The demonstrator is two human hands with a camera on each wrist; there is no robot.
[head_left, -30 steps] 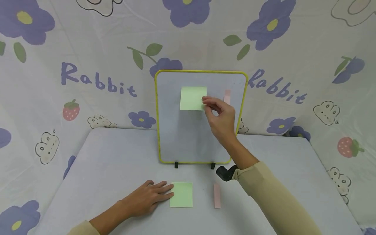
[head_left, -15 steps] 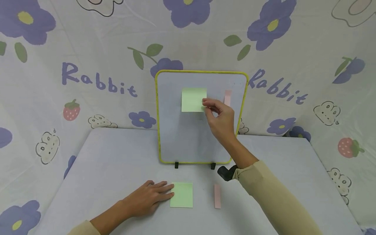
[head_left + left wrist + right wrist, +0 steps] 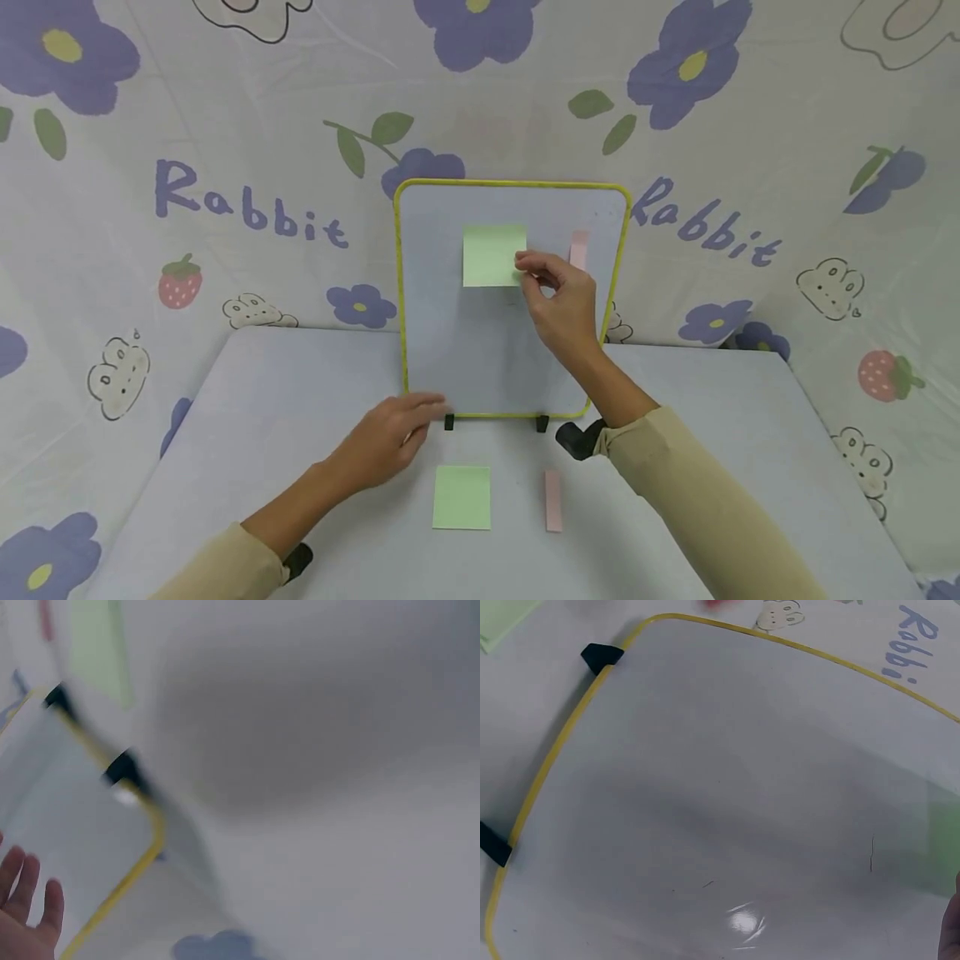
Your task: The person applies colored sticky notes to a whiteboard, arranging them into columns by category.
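In the head view my right hand [image 3: 561, 302] pinches the right edge of a light green sticky note [image 3: 489, 257], which overlaps the upper part of a yellow-rimmed whiteboard [image 3: 480, 358]. A pink paper strip [image 3: 579, 248] is on the board behind that hand. My left hand [image 3: 386, 437] is raised near the board's lower left corner with its fingers straight, holding nothing. Below it on the table lies a second green note, a sticky pad [image 3: 462, 497]. The left wrist view catches the left hand's spread fingers [image 3: 24, 885] in front of the board.
A pink strip [image 3: 552, 500] lies on the white table [image 3: 315, 375], right of the green pad. Two black feet [image 3: 449, 422] support the board at its bottom edge. Behind everything hangs a patterned cloth [image 3: 525, 125].
My left hand has lifted off the green pad on the table and moved up and forward toward the board. The green note in my right hand has come down slightly.
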